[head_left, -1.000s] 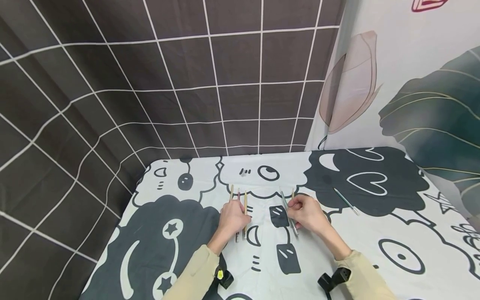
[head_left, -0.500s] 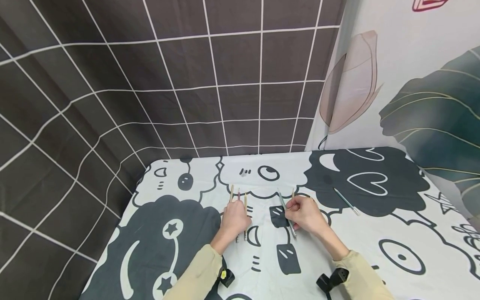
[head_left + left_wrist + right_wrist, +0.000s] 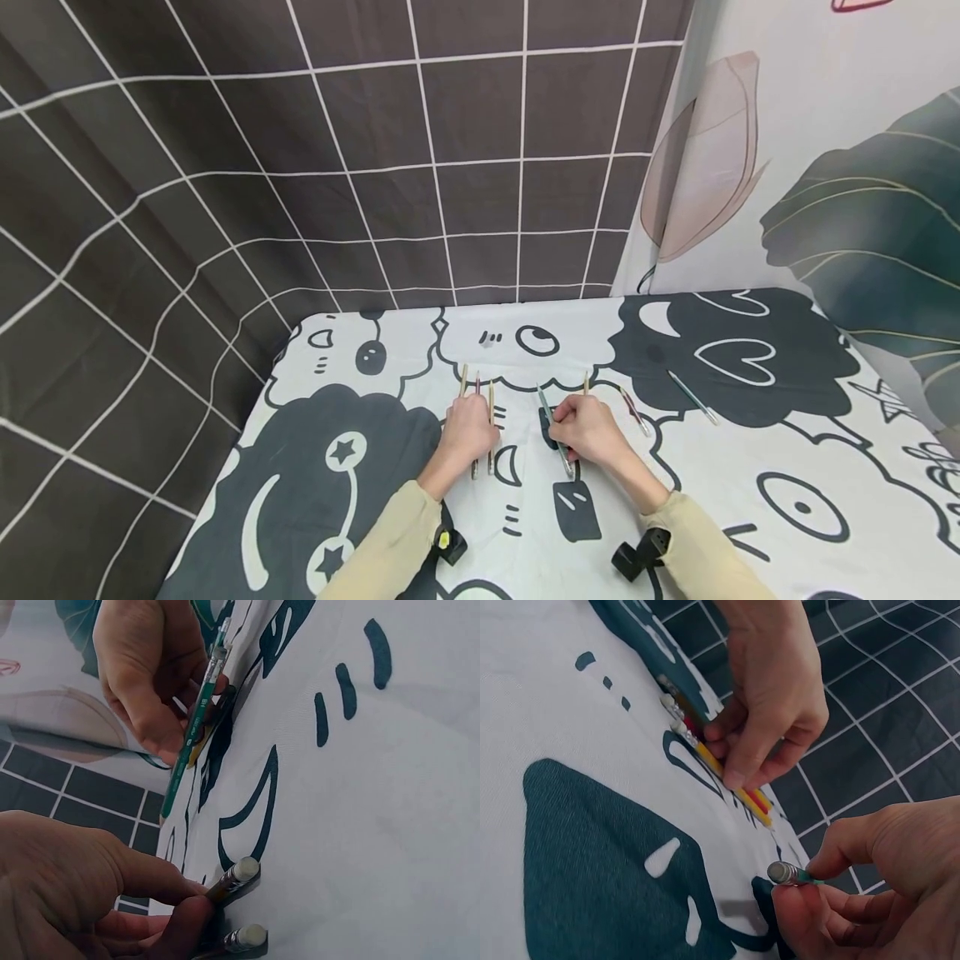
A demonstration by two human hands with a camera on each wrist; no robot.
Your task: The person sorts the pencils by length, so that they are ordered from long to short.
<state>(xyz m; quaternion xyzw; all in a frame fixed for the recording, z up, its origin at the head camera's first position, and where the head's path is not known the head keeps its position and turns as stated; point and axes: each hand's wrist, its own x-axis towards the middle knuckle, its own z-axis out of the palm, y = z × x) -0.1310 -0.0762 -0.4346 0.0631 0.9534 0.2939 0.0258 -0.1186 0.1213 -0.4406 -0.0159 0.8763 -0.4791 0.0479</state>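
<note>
My right hand [image 3: 588, 427] pinches a green pencil [image 3: 545, 406] between thumb and fingers. It slants above the cloth, and its metal-capped eraser end points toward me. Just beyond that hand, a yellow pencil [image 3: 586, 383] pokes out, mostly covered. To the left, my left hand [image 3: 467, 427] has thumb and finger on a yellow pencil [image 3: 238, 876], the rightmost of a side-by-side group. A red pencil [image 3: 477, 385] and another yellow pencil [image 3: 463, 382] run beneath that hand, their middles hidden. In the right wrist view, the green pencil's eraser end [image 3: 784, 873] sticks out from my fingertips.
Right of my right hand lie a red pencil [image 3: 634, 411] and, farther off, another green pencil [image 3: 692, 397]. A black-and-white cartoon cloth [image 3: 525, 517] covers the table. Behind it hangs a dark grid-patterned curtain [image 3: 480, 196], with a leaf-print sheet [image 3: 720, 167] at right.
My right hand has shifted left with the green pencil, nearer the group, and the red pencil to its right has come into view. My left hand stays almost in place.
</note>
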